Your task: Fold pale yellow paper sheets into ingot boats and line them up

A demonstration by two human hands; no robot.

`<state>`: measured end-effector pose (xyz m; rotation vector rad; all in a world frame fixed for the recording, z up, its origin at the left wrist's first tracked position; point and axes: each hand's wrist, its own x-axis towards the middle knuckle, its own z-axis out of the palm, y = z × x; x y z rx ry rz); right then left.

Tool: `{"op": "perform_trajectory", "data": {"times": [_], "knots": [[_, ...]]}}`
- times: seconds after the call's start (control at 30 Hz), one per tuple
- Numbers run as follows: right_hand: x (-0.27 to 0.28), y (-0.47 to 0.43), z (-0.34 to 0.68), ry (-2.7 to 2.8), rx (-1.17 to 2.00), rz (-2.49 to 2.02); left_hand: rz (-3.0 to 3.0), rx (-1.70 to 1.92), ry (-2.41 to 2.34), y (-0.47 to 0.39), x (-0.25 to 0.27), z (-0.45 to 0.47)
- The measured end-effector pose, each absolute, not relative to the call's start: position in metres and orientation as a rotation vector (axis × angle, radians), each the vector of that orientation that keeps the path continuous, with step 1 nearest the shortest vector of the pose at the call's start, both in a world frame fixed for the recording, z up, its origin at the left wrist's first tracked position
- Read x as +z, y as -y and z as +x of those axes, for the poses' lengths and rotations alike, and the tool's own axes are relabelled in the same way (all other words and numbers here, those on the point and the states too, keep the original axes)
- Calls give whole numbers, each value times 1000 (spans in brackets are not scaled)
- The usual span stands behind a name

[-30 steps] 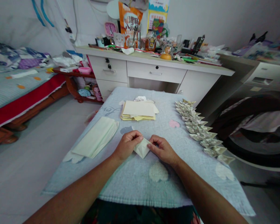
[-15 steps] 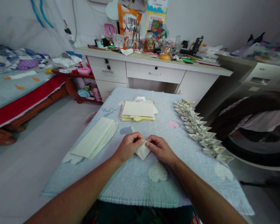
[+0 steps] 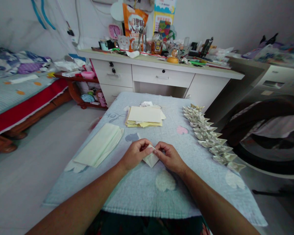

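Between my two hands is a small folded piece of pale paper (image 3: 151, 160), its lower corner pointing toward me. My left hand (image 3: 138, 152) pinches its upper left edge between thumb and fingers. On the other side my right hand (image 3: 168, 154) grips the upper right edge the same way. The fingers hide the top of the fold. Beyond the hands lies a stack of cream and yellow paper sheets (image 3: 145, 115). To the left rests a pile of pale green paper (image 3: 98, 145). A row of folded paper boats (image 3: 209, 134) runs along the right side.
A pale blue cloth (image 3: 142, 199) with heart patterns covers the low table. Behind it stands a white desk (image 3: 161, 76) crowded with jars, a pink clock (image 3: 114, 31) and an orange bag (image 3: 134, 24). A bed is at left, a washing machine (image 3: 271, 78) at right.
Both hands keep their pinch on the folded paper. Its fold has shifted very slightly to the right, with more of its upper part showing between the thumbs.
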<state>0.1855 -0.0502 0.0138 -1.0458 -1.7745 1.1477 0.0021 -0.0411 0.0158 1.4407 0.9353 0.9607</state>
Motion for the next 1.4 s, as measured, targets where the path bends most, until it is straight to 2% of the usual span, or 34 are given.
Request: {"op": "perform_trajectory", "data": {"times": [0.33, 0.77, 1.17, 1.4], "knots": [[20, 48, 194, 1748, 1173, -1037, 1337, 1056, -1014, 36, 12, -2], [8, 47, 191, 1602, 1313, -1021, 1204, 1025, -877, 39, 13, 5], [9, 49, 188, 1510, 1449, -991, 1666, 752, -943, 42, 10, 5], [12, 51, 187, 1574, 1366, -1043, 1669, 737, -949, 43, 12, 8]]}}
